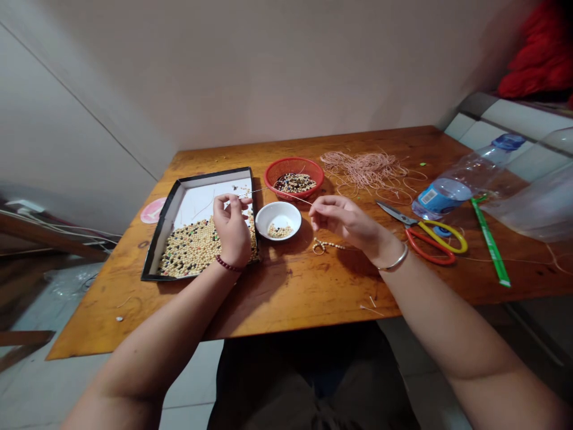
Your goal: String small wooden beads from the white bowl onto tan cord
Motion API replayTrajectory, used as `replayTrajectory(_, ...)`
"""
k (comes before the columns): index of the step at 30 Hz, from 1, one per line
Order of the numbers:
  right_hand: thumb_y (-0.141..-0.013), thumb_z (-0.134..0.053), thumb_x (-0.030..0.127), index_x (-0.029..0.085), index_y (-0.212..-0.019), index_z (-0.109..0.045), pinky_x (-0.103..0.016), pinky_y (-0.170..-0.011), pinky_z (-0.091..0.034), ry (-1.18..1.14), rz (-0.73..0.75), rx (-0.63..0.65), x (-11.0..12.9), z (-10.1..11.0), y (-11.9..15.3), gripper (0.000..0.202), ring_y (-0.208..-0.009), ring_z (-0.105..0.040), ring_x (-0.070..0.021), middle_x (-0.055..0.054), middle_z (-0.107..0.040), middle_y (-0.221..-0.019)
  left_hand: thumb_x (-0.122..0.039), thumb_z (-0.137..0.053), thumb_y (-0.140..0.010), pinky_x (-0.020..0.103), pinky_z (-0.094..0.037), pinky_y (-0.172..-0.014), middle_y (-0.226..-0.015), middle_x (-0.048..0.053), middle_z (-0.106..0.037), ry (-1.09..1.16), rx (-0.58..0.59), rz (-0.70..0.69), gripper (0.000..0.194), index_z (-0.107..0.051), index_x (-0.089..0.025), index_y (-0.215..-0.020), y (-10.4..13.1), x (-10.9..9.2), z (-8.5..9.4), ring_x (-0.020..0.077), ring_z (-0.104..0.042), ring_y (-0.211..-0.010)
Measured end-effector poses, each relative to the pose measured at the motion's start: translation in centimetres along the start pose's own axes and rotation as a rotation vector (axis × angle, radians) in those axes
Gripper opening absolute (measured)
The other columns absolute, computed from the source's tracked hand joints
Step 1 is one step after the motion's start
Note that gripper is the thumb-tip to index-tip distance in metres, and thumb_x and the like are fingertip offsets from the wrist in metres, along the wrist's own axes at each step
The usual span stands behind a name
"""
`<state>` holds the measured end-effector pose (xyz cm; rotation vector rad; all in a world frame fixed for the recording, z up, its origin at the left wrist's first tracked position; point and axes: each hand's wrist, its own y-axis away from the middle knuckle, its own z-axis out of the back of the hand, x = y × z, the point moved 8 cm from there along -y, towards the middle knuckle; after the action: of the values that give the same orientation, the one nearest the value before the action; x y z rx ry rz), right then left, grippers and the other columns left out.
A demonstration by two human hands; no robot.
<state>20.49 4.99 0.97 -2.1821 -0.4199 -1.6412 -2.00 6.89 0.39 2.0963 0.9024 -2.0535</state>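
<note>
Lap: a dark garment is being shown at the bottom centre of the frame, under the table edge.
Left hand: it is being held over the right side of the black tray, fingers pinched narrowly on what seems to be a thin needle or cord end; a dark red bead bracelet is being worn at the wrist.
Right hand: it is being held at centre right, fingertips closed narrowly on the thin cord, which is being stretched between the two hands.
Progress: judged early; only a short beaded strand is lying finished just below the right hand, while most beads are still lying loose.
Beaded strand look: small pale beads, a little loop at its left end.
Black tray: left of centre, its lower half is being covered with cream and dark beads.
White bowl: between the hands, a few pale beads are being kept in it.
Scissors: red and yellow handles, right of the right hand.
Red basket: upper centre, mixed beads inside.
Cord pile: pink, loose, beyond the scissors.
Bottle: lying at upper right.
</note>
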Motion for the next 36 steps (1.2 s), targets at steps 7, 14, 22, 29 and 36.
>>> replayTrajectory(7, -0.081, -0.068, 0.037, 0.018, -0.077, -0.065, -0.019, -0.044, -0.029, -0.054, 0.001, 0.022, 0.1, -0.1, 0.2, 0.020, -0.050, -0.038, -0.0050, 0.003, -0.052, -0.063, -0.036, -0.055, -0.090, 0.018, -0.042, -0.056, -0.079, 0.002, -0.064, 0.020, -0.033, -0.007, 0.017, -0.048, -0.021, -0.088, 0.0, -0.1, 0.3, 0.0117, -0.063, -0.076)
replayTrajectory(14, -0.080, -0.066, 0.040, 0.018, -0.073, -0.064, -0.021, -0.045, -0.022, -0.126, 0.042, -0.063, 1.1, 0.3, 0.5, 0.023, -0.052, -0.033, -0.0060, 0.003, -0.046, -0.060, -0.030, -0.048, -0.093, 0.018, -0.040, -0.056, -0.086, 0.003, -0.066, 0.006, -0.122, 0.053, 0.012, -0.046, -0.021, -0.086, -0.2, 0.2, 1.0, 0.0099, -0.057, -0.070)
replayTrajectory(22, -0.082, -0.062, 0.037, 0.018, -0.071, -0.061, -0.022, -0.047, -0.025, -0.243, 0.050, -0.058, 1.4, 0.4, 0.5, 0.022, -0.050, -0.034, -0.0058, 0.003, -0.044, -0.061, -0.026, -0.044, -0.095, 0.018, -0.038, -0.055, -0.092, 0.004, -0.069, -0.003, -0.211, 0.127, 0.011, -0.046, -0.020, -0.086, -0.3, 0.5, 1.6, 0.0102, -0.056, -0.071)
replayTrajectory(29, -0.091, -0.051, 0.041, 0.018, -0.073, -0.064, -0.021, -0.050, -0.035, -0.169, -0.063, -0.099, 0.2, 1.0, 0.2, 0.032, -0.053, -0.045, -0.0072, 0.000, -0.054, -0.065, -0.029, -0.045, -0.094, 0.018, -0.039, -0.055, -0.091, 0.004, -0.069, 0.027, -0.199, 0.124, 0.014, -0.048, -0.020, -0.085, -0.2, 0.4, 1.5, 0.0106, -0.056, -0.071)
replayTrajectory(36, -0.095, -0.031, 0.059, 0.014, -0.078, -0.069, -0.021, -0.051, -0.042, 0.099, -0.475, -0.219, -3.6, 2.1, 0.2, 0.061, -0.051, -0.051, -0.0087, -0.005, -0.063, -0.068, -0.033, -0.055, -0.090, 0.018, -0.038, -0.051, -0.072, 0.000, -0.062, 0.139, -0.020, 0.130, 0.016, -0.049, -0.020, -0.082, 0.0, 0.4, -0.1, 0.0093, -0.054, -0.060)
